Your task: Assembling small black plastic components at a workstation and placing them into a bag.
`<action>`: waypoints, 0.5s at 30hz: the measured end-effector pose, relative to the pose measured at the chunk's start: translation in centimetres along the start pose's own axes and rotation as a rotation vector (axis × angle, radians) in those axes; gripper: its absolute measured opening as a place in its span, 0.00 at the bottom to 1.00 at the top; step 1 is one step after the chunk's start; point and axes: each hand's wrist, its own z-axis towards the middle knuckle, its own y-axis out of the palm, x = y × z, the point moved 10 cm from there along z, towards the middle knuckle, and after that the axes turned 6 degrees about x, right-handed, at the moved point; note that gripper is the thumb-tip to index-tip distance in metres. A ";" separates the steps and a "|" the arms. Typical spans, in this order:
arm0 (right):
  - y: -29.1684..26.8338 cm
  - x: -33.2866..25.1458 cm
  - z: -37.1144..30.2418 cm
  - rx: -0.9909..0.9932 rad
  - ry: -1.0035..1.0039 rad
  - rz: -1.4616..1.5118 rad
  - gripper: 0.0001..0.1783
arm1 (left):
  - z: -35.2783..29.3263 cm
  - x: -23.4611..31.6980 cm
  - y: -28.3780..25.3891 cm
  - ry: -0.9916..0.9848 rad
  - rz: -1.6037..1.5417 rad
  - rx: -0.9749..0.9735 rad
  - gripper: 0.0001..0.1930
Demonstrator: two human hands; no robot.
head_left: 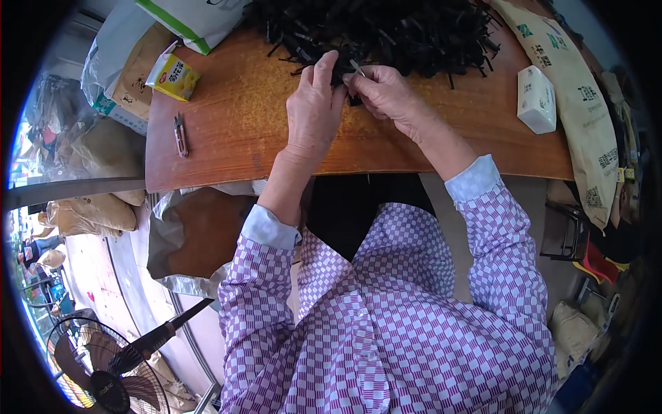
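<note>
My two hands meet over the near side of a heap of small black strip-like pieces [386,34] on the wooden table. My left hand [312,114] has its fingers bent in toward the other hand, closed at a small black piece [354,100] that shows partly between the hands. Pinched in my right hand [392,96] is a thin pointed metal tool [356,67]; only its tip shows past the fingers, so its kind is unclear. A pair of thread snips [181,135] lies apart on the table, to the left.
On the wooden table [234,131], a yellow carton [174,76] stands at left by a white-and-green bag [200,21]. A white tissue pack [536,100] is at right, beside a long printed beige sack [579,103]. A fan [107,379] stands low at left.
</note>
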 end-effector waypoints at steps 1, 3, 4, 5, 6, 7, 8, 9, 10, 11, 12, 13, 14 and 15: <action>0.1 0.1 0.1 -0.031 0.019 0.024 0.14 | 0.1 0.3 0.2 0.030 0.033 -0.028 0.27; 0.3 -0.9 -0.4 -0.006 -0.016 0.004 0.15 | 0.3 0.4 0.5 0.058 0.068 -0.059 0.26; 0.3 -1.6 -0.5 0.017 -0.054 -0.020 0.17 | 0.5 0.5 0.1 0.081 0.039 -0.032 0.26; 0.3 -1.2 -0.2 0.017 -0.050 -0.018 0.17 | 0.6 0.5 -0.3 0.104 0.009 -0.003 0.26; 0.5 -1.8 -0.1 0.004 -0.158 -0.031 0.17 | 0.9 0.6 -0.5 0.104 0.008 -0.006 0.26; 0.5 -2.6 0.0 -0.008 -0.266 -0.044 0.17 | 1.2 -1.0 -0.3 -0.091 -0.145 -0.041 0.25; 0.3 -2.5 0.1 -0.006 -0.264 -0.044 0.17 | 1.1 -2.5 0.1 -0.286 -0.296 -0.076 0.24; 0.4 -3.1 -0.1 -0.001 -0.329 -0.067 0.17 | 1.1 -2.6 -0.1 -0.290 -0.296 -0.076 0.24; 0.5 -3.7 -0.4 0.004 -0.395 -0.091 0.17 | 1.1 -3.0 -0.2 -0.354 -0.499 -0.050 0.23; 0.6 -3.7 -0.5 0.001 -0.391 -0.091 0.17 | 1.0 -3.2 -0.2 -0.417 -0.702 -0.022 0.22; 0.7 -4.5 -0.8 0.031 -0.479 -0.184 0.17 | 1.1 -2.9 -0.2 -0.424 -0.753 -0.040 0.20; 0.8 -5.3 -1.2 0.059 -0.567 -0.278 0.16 | 1.2 -2.8 -0.2 -0.427 -0.756 -0.041 0.20; 0.8 -5.5 -1.4 0.060 -0.564 -0.279 0.16 | 1.1 -2.7 0.0 -0.436 -0.775 -0.069 0.19; 1.2 -5.7 -1.7 0.036 -0.565 -0.335 0.16 | 0.9 -2.5 0.1 -0.445 -0.792 -0.097 0.18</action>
